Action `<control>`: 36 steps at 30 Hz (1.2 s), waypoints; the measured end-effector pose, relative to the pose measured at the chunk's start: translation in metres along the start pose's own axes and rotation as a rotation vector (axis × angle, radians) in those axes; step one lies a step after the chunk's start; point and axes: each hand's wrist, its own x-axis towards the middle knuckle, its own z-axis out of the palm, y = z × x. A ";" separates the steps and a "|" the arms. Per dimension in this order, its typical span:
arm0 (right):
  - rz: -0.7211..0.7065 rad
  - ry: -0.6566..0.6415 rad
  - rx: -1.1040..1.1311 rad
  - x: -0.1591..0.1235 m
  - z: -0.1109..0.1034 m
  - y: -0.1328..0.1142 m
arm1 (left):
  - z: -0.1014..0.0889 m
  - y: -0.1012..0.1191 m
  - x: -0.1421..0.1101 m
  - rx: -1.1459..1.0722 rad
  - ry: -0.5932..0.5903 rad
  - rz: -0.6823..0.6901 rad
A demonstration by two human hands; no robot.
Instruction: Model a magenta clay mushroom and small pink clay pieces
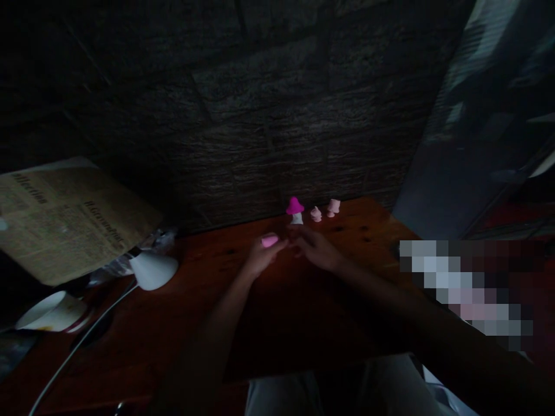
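Pink piece [269,241] is gripped in left hand [260,257] over wooden table [208,312]; right hand [318,249] near it, fingers bent, grip indiscernible; magenta-capped mushroom figure [295,207] stands just beyond, beside two pale pink figures [316,215].

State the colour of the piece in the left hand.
The piece is pink, best seen in the head view.

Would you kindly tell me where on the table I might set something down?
Likely bare: the wooden table between the white cone and left hand, and a patch right of the two pale pink figures. Crowded: the left end, with paper cup and cable.
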 end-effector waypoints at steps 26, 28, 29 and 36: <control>-0.150 0.001 -0.210 -0.011 -0.003 -0.017 | 0.022 0.002 -0.002 0.516 -0.021 0.054; -0.155 0.010 -0.158 -0.011 -0.002 -0.015 | 0.021 0.002 0.000 0.544 -0.010 0.074; -0.147 0.017 -0.126 -0.011 -0.001 -0.013 | 0.021 0.003 0.000 0.560 -0.011 0.088; -0.138 -0.047 -0.144 -0.007 0.000 -0.006 | 0.020 -0.001 -0.001 0.640 0.023 0.124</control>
